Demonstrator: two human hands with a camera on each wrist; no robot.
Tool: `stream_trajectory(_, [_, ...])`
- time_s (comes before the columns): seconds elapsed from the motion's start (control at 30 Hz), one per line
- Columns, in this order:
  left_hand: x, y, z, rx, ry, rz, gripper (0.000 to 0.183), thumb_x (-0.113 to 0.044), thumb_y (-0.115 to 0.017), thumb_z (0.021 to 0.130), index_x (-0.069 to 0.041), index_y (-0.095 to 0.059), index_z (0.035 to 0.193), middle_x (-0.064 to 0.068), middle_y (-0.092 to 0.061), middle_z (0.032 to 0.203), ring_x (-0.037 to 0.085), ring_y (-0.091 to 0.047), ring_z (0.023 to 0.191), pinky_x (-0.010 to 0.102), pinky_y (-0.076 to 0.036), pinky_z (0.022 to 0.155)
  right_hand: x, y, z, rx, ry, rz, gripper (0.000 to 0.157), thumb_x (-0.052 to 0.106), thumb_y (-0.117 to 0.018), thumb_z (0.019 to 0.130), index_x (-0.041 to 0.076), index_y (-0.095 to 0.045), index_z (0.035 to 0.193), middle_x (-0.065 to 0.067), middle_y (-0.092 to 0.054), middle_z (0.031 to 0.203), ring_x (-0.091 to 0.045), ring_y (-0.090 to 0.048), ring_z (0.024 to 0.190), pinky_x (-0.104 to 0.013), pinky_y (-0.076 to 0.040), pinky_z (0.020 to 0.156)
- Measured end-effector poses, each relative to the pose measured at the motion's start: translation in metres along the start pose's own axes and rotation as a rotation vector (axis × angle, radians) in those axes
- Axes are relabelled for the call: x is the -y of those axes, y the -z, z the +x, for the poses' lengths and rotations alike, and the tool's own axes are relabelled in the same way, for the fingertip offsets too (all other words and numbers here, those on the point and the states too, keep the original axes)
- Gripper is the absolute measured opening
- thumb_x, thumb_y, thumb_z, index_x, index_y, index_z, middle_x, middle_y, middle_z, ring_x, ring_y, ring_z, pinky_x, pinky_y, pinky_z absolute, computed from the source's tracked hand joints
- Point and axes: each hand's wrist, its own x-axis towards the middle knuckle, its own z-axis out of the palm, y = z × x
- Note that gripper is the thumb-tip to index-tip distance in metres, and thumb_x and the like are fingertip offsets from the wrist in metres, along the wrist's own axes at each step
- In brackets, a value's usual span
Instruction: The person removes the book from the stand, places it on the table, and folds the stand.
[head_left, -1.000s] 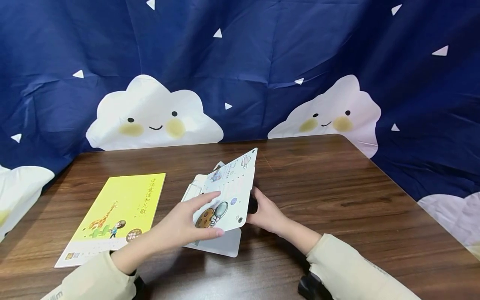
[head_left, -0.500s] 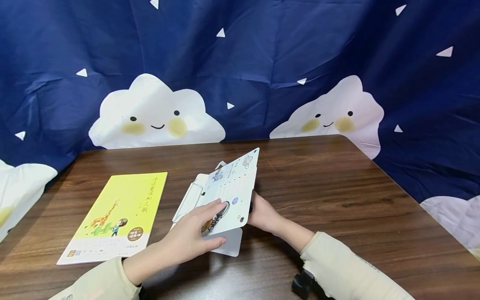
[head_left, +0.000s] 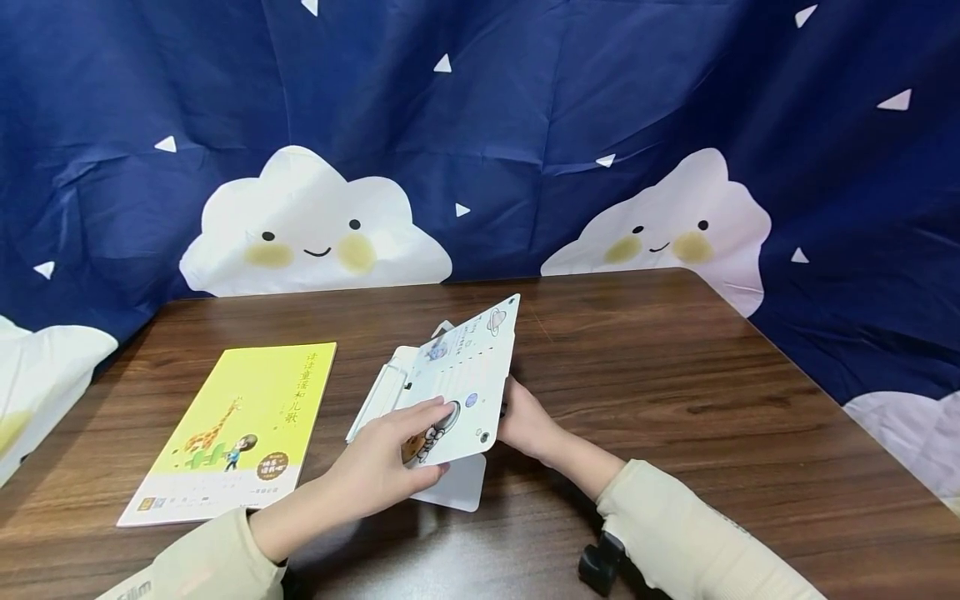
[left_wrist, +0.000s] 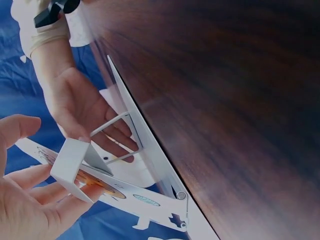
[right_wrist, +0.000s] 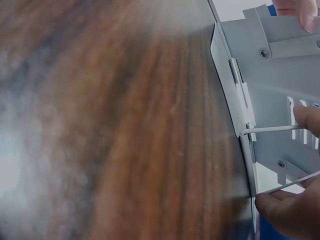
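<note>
A white metal book stand (head_left: 480, 375) with cartoon space prints stands partly unfolded on the table, its panel tilted above a flat base plate (head_left: 459, 487). My left hand (head_left: 375, 462) holds the panel's near left edge, fingers across the printed face and thumb round the edge. Behind the panel, my right hand (head_left: 528, 421) holds the wire support (right_wrist: 272, 130), its fingertips against the wire in the right wrist view. Part of that hand is hidden by the panel in the head view. White bent brackets (left_wrist: 72, 160) stick out beside the left fingers.
A yellow picture book (head_left: 240, 425) with a giraffe lies flat to the left of the stand. The brown wooden table (head_left: 675, 375) reaches back to a blue curtain (head_left: 495, 108) with white clouds. A black strap piece (head_left: 600, 562) hangs below the right sleeve.
My left hand has moved in over the panel's printed face and closed on its edge. The right hand stays behind the panel with only a slight shift, and the stand keeps about the same tilt.
</note>
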Motion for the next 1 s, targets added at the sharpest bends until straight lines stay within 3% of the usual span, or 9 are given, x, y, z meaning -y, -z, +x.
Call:
stream_trajectory(0.3, [0.0002,-0.0006,0.0007,-0.019,0.034,-0.054,0.054,-0.010,-0.070,0.065,-0.009,-0.055,0.116,0.007,-0.053,0.116,0.018,-0.048,0.105,0.030,-0.042,0.081,0.0017,-0.0002,0.0003,-0.003,-0.047,0.002,0.055,-0.007,-0.063,0.068,-0.003,-0.038,0.117,-0.014,-0.042,0.116,-0.026,-0.040,0.110,-0.036,-0.035,0.089])
stream_trajectory(0.53, [-0.0008,-0.0010,0.0002,-0.024,0.043,-0.076,0.053,-0.008,-0.069,0.064,-0.009,-0.056,0.116,0.007,-0.053,0.115,0.016,-0.049,0.104,0.028,-0.043,0.078,0.0001,0.0002,-0.0003,0.000,-0.026,0.032,0.058,-0.010,-0.062,0.067,-0.002,-0.036,0.119,-0.015,-0.041,0.118,-0.027,-0.038,0.113,-0.038,-0.032,0.092])
stream_trajectory(0.83, [-0.0030,-0.0042,0.0001,-0.026,0.017,-0.032,0.051,-0.008,-0.068,0.064,-0.008,-0.057,0.114,0.008,-0.055,0.113,0.015,-0.050,0.102,0.027,-0.044,0.075,-0.0035,0.0032,-0.0038,0.024,-0.022,0.092,0.059,-0.014,-0.059,0.069,-0.001,-0.032,0.119,-0.015,-0.042,0.118,-0.025,-0.037,0.114,-0.037,-0.031,0.092])
stream_trajectory(1.0, [-0.0032,-0.0038,-0.0006,-0.033,0.040,-0.062,0.053,-0.007,-0.066,0.063,-0.008,-0.057,0.114,0.007,-0.054,0.114,0.011,-0.052,0.088,0.025,-0.043,0.069,-0.0036,0.0055,-0.0060,0.033,-0.016,0.137,0.063,-0.014,-0.059,0.069,-0.003,-0.027,0.122,-0.020,-0.039,0.123,-0.029,-0.034,0.116,-0.040,-0.029,0.094])
